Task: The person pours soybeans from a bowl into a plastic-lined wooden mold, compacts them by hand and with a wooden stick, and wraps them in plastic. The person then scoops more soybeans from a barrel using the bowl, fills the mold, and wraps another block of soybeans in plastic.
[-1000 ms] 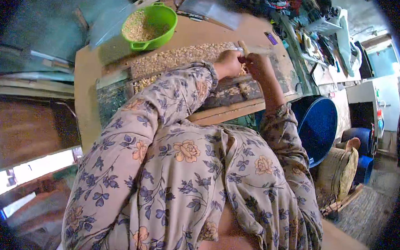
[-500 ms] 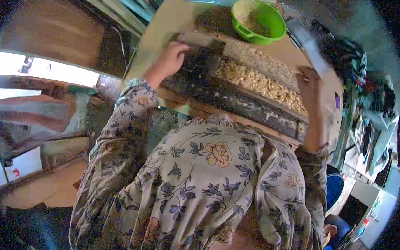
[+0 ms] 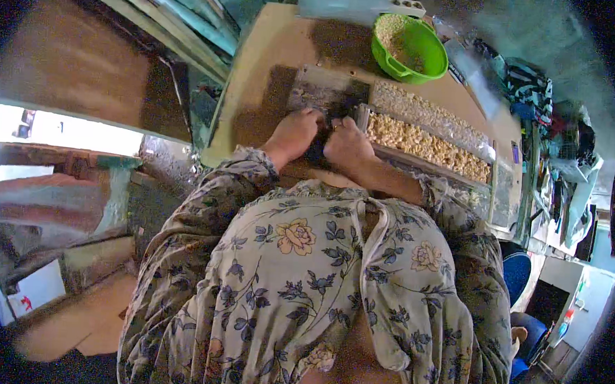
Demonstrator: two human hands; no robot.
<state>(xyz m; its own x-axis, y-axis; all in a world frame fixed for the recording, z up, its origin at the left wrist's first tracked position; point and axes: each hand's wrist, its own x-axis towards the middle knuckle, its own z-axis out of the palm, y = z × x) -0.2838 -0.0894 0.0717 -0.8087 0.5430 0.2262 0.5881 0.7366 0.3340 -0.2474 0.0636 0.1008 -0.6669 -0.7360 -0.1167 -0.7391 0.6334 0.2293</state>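
My left hand [image 3: 296, 137] is closed, its fingertips at the lower edge of a dark, worn wooden board [image 3: 323, 88]. My right hand [image 3: 350, 143] is also closed, close beside it, at the left end of a narrow wooden frame [image 3: 431, 162]. What either hand's fingers pinch is hidden. Along the frame lies a long strip of golden, lumpy nut-like pieces [image 3: 421, 142]. Behind it runs a paler strip of similar pieces [image 3: 430, 113], with a shiny look like plastic film over part of it.
A green plastic basin [image 3: 429, 56] with pale pieces inside stands at the far side of the tan tabletop [image 3: 273, 44]. Clear plastic sheeting [image 3: 342, 0] lies at the back edge. Cluttered bags and cloths [image 3: 529, 85] crowd the right side. A person in blue [image 3: 528, 329] is at lower right.
My hands have come together from wide apart: the right moved left from the strip's far end, the left moved right and nearer my body. The view has also shifted.
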